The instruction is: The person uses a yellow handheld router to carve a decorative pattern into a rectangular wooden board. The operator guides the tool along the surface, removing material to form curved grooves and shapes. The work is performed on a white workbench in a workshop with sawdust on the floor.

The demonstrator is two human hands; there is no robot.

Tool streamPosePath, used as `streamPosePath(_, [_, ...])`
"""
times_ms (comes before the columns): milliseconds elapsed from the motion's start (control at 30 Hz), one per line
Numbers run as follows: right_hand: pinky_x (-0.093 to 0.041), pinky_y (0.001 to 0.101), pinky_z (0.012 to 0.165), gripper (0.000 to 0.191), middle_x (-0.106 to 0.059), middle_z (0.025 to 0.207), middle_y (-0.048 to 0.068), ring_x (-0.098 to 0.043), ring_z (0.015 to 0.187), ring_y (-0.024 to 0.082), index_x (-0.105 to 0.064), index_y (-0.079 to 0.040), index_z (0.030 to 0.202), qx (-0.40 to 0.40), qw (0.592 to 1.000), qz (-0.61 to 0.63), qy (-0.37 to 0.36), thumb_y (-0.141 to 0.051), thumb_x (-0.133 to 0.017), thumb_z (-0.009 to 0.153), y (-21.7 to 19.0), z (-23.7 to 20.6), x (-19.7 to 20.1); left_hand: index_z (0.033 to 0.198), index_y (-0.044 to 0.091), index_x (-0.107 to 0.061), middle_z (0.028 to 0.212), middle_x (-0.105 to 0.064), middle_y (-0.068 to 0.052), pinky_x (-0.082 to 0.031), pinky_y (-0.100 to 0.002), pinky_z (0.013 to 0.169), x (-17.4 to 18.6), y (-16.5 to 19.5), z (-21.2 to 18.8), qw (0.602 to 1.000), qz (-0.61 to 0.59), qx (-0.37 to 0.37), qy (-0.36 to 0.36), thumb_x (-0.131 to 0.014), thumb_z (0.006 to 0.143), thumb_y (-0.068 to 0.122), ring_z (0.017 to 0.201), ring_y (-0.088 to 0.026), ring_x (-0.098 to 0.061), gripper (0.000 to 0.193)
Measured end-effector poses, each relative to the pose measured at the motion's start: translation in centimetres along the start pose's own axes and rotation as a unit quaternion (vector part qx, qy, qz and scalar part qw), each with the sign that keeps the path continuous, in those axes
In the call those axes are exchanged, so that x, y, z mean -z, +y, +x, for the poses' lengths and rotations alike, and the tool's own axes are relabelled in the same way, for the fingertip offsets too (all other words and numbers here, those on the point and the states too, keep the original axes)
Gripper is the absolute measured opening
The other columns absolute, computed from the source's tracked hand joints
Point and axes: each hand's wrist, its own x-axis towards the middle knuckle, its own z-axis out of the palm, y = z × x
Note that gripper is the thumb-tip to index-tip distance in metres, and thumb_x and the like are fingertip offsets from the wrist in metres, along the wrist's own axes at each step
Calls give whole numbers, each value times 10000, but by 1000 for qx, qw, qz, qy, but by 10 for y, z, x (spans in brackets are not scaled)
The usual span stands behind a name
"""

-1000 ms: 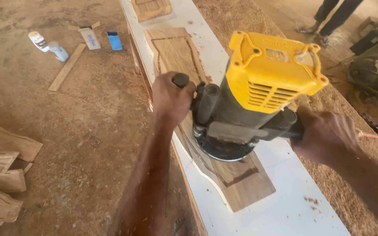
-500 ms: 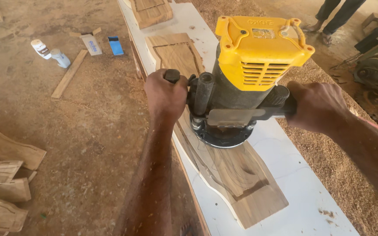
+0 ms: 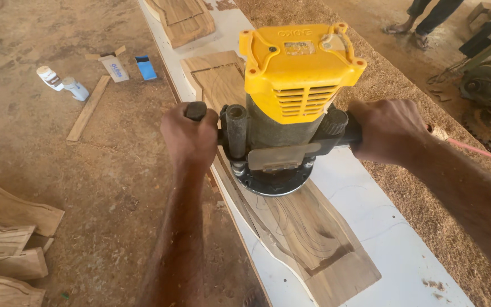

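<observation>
While hands (image 3: 191, 139) grip router (image 3: 291, 102), bottles (image 3: 63, 84) lie aside.

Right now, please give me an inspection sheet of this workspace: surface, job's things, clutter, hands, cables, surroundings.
Surface: long white board, sawdust specks on it.
Job's things: yellow router standing on a shaped wood panel; a grooved outline is cut in the panel.
Clutter: more panels further along the board; cut pieces, two bottles, small boxes and a strip on the dirt floor.
Hands: left hand and right hand each closed on a router handle.
Cables: pink cord past the right wrist.
Surroundings: another person's legs; machine at right.
</observation>
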Motion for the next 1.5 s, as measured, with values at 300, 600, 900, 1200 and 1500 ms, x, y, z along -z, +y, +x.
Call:
streamPosePath(300, [-479,360,469,161,-621,639,6,-578,503,158,-611,-157,936,29,999,2,25,-204,-708,816,4,9,-10,631,80,-581,576,-587,-19,-451,-347,507,1,-16,2,999,32,-8,-13,-682,846,93,477,-141,-491,238])
streamPosePath(600, [-492,345,455,146,-616,647,8,-562,505,149,-609,-158,928,65,996,17,56,-186,-705,821,10,12,-18,599,139,-550,554,-559,33,-442,-326,499,-1,-27,-3,998,31,-43,23,-681,823,107,440,-111,-460,262])
streamPosePath(900, [-485,329,428,178,-620,657,11,-567,492,149,-607,-150,946,84,995,18,60,-163,-709,800,13,17,-20,579,129,-511,519,-510,24,-388,-349,462,2,-20,-11,998,21,-46,35,-657,806,107,411,-120,-408,271])
streamPosePath(1200, [-482,326,407,142,-610,634,18,-569,476,147,-607,-135,927,106,991,17,81,-150,-699,821,18,17,-21,579,144,-520,511,-521,20,-431,-352,471,2,-22,-16,998,10,-54,40,-657,806,124,398,-125,-436,265])
streamPosePath(1500, [-492,332,420,141,-613,627,24,-587,491,154,-611,-141,930,99,992,13,73,-172,-708,833,20,16,-19,573,149,-517,509,-520,31,-425,-338,482,-2,-30,-14,994,45,-79,64,-689,810,141,397,-115,-425,294])
